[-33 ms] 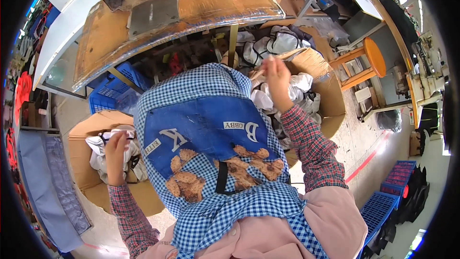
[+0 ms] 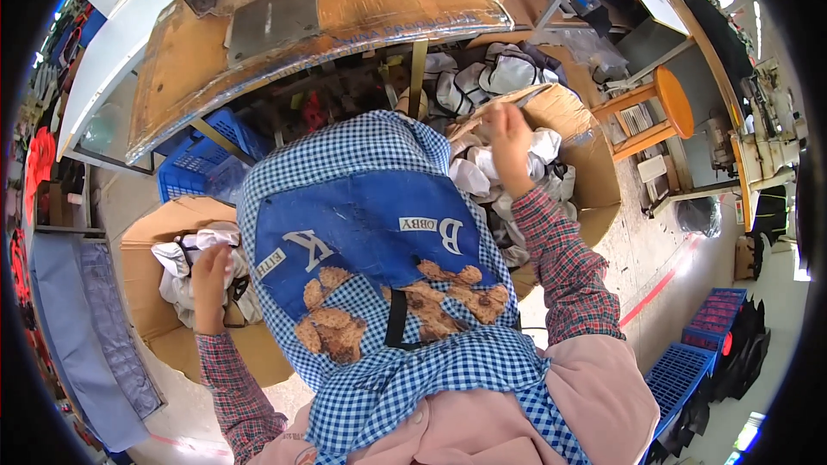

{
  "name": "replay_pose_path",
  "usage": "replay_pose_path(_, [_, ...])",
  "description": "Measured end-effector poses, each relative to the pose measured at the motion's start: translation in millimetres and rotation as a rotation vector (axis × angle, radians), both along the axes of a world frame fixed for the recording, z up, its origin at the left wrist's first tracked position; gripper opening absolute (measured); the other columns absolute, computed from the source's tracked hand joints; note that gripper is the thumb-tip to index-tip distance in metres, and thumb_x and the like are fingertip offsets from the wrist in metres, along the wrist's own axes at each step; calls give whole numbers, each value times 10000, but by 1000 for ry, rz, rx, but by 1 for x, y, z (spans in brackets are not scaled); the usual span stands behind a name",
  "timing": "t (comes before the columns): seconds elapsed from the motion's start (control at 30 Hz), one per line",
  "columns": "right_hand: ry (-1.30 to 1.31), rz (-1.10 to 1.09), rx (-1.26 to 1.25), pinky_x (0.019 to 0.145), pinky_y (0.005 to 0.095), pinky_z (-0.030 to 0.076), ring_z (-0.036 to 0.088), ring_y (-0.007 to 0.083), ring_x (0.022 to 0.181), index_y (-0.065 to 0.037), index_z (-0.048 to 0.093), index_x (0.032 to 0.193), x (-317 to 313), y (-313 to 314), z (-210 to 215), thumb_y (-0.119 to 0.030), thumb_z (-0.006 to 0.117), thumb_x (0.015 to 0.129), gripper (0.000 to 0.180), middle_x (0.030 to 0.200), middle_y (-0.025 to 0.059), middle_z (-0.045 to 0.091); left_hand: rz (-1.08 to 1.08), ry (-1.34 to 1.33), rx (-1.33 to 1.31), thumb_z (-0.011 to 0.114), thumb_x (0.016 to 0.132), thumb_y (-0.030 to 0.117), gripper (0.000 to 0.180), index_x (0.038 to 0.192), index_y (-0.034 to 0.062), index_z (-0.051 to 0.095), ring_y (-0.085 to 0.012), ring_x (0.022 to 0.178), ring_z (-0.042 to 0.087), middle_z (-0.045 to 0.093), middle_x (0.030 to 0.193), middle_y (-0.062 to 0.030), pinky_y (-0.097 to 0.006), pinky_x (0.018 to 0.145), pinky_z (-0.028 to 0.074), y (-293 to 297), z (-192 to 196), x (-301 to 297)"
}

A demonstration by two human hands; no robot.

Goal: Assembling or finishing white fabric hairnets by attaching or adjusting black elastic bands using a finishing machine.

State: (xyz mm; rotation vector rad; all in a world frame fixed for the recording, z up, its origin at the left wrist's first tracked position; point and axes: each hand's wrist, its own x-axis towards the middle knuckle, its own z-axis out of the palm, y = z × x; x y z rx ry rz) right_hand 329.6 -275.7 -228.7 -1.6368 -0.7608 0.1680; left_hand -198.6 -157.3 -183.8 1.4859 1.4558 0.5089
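Note:
My left hand (image 2: pixel 209 286) is raised over the left cardboard box (image 2: pixel 164 340), its fingers loosely bent and apart; nothing shows in it. Beneath and beside it are white cloth pieces with dark trim (image 2: pixel 177 288). On the other side, my right hand (image 2: pixel 510 148) hangs above the right cardboard box (image 2: pixel 599 181), which is heaped with white cloth bundles (image 2: pixel 469 176). The right fingers are bunched together, and whatever they may hold cannot be made out. A blue checked apron (image 2: pixel 345 153) with a bear print covers my lap between the boxes.
Ahead stands a worn wooden worktable (image 2: pixel 362 13) with a dark plate (image 2: pixel 274 21) on it. Under it are a blue plastic crate (image 2: pixel 185 168) and more white bundles (image 2: pixel 508 69). A wooden stool (image 2: pixel 672 102) is at the right; blue baskets (image 2: pixel 685 379) sit lower right.
My right hand has shifted slightly right and downward over its box. My left hand has dropped a little, staying over the left box.

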Motion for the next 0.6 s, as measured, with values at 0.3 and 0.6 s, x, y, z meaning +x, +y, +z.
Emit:
replay_pose_path(0.3, [-533,161,-1177,1106,614,170,191,509,1376,-162,337,1464,132,-105,-203,-562,533,862,750,1544,203,189,-75,-352,-208,556,920,87,365,1268,-15,512,-207,1096,564,609,1204,-99,-323,948,441,-48,-164,-51])
replay_pose_path(0.6, [-476,999,-1425,938,428,456,537,385,1142,-46,575,1209,75,-112,-234,-156,455,896,353,1275,226,535,-44,549,-89,666,820,302,587,1280,-19,492,-363,1151,553,589,1215,-224,-396,966,441,-56,-164,-81])
